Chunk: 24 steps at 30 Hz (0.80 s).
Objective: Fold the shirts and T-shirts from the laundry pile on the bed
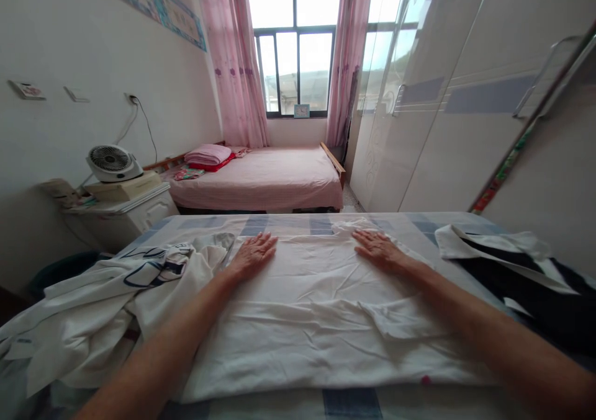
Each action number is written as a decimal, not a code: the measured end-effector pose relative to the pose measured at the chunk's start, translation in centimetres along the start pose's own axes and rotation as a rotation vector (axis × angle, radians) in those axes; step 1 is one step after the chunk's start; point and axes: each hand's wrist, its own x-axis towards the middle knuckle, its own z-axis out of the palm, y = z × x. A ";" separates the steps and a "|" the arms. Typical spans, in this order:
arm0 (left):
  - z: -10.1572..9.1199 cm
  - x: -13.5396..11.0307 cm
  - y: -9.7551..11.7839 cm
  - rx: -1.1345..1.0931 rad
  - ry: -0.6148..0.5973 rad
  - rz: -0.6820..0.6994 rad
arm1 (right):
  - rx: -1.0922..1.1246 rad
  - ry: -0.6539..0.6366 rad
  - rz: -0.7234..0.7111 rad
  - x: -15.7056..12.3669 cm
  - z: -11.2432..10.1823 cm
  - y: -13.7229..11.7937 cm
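Note:
A white garment (316,308) lies spread flat and creased on the checked bed (288,224) in front of me. My left hand (254,252) rests palm down on its far left part, fingers stretched out. My right hand (379,248) lies flat on its far right part, fingers also extended. Neither hand grips anything.
A heap of white clothes with dark blue print (116,290) lies at the left, a black and white garment (521,265) at the right. Beyond stand a pink bed (265,178), a nightstand with a fan (112,162), a wardrobe (442,97) and a window (293,48).

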 end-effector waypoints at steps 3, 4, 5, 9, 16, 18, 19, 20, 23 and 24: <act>-1.4 0.9 -1.8 0.022 -0.041 -0.090 | 0.007 0.076 0.283 1.2 -1.0 3.5; -2.0 1.2 -2.3 0.027 -0.052 -0.109 | 0.008 0.100 0.358 1.4 -1.2 4.1; -2.6 1.4 -2.8 0.031 -0.063 -0.125 | 0.006 0.120 0.411 1.6 -1.5 4.6; -4.5 2.3 -4.1 0.050 -0.110 -0.174 | 0.039 0.150 0.479 2.7 -1.7 4.5; -5.9 1.9 -3.6 0.110 -0.036 -0.198 | 0.206 0.196 0.489 3.2 -3.7 2.0; -6.7 0.6 -3.1 0.114 0.055 -0.186 | 0.246 0.247 0.460 2.0 -5.0 1.5; -7.2 -0.4 -2.8 0.112 0.107 -0.177 | 0.292 0.294 0.428 1.1 -5.6 1.3; -7.6 -1.6 -2.5 0.107 0.156 -0.166 | 0.356 0.348 0.380 -0.1 -6.2 1.1; -8.2 -5.9 -1.8 0.108 0.283 -0.066 | 0.536 0.495 0.218 -5.1 -6.6 1.1; -8.0 -7.5 -1.6 0.115 0.304 -0.011 | 0.544 0.505 0.200 -7.0 -6.3 1.2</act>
